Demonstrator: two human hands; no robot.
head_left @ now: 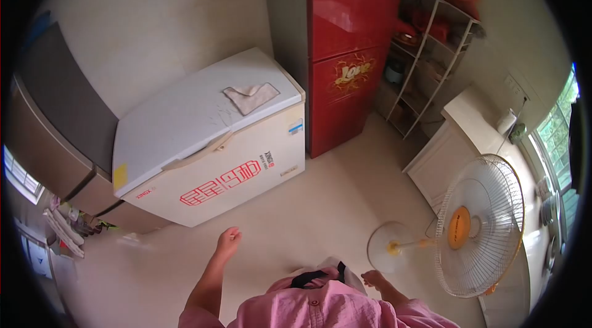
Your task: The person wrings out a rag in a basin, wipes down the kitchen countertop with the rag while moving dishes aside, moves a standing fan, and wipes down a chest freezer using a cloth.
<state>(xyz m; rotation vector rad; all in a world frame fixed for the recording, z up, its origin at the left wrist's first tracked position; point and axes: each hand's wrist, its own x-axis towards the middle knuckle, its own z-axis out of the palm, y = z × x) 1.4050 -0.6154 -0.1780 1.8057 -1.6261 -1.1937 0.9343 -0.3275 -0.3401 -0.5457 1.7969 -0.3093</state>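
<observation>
My left hand (229,242) hangs in front of the chest freezer (203,171), apart from it, with its fingers curled closed and nothing showing in them. Low at my right side, my right hand (372,278) is also curled closed, near the round base of a standing fan (457,228); I see nothing in it. A greyish-white cloth (251,98) lies crumpled on the freezer's shut lid (185,115). Neither hand touches the cloth, the freezer or the fan.
A red refrigerator (342,97) stands beyond the freezer, beside a white shelf rack (425,50) of kitchen things. To the right is a white cabinet (422,149) under the counter. A grey-sided appliance (68,100) stands left of the freezer on the pale floor (333,198).
</observation>
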